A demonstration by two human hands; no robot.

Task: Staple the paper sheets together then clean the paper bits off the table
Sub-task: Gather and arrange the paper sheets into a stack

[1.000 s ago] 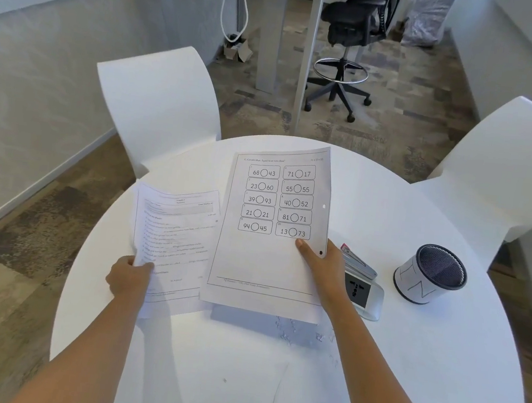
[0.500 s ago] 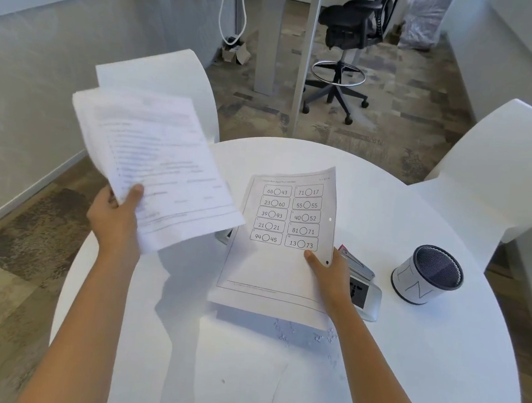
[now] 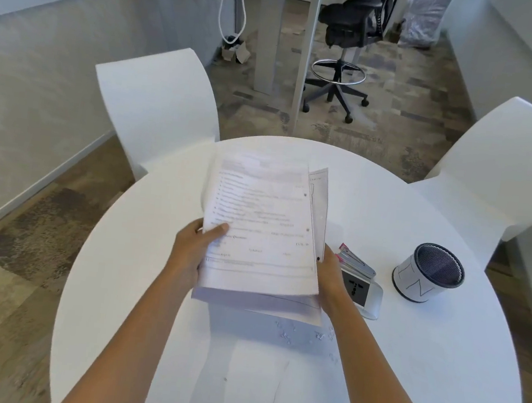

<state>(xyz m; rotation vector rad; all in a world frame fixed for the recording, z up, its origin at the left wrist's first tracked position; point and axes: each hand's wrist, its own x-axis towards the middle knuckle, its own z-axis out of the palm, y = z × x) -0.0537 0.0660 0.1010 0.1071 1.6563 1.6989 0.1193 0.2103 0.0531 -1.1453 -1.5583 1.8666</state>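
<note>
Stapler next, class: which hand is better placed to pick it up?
Probably the right hand: the stapler lies just beside it on the table, while the left hand holds the paper sheets on their far side.

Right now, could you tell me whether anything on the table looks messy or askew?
Small white paper bits lie scattered on the round white table, and the held printed paper sheets are misaligned.

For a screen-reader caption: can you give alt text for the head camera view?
Two hands, left hand and right hand, hold a stack of printed paper sheets above a round white table. A stapler and a cup sit to the right; paper bits lie below the sheets.
</note>
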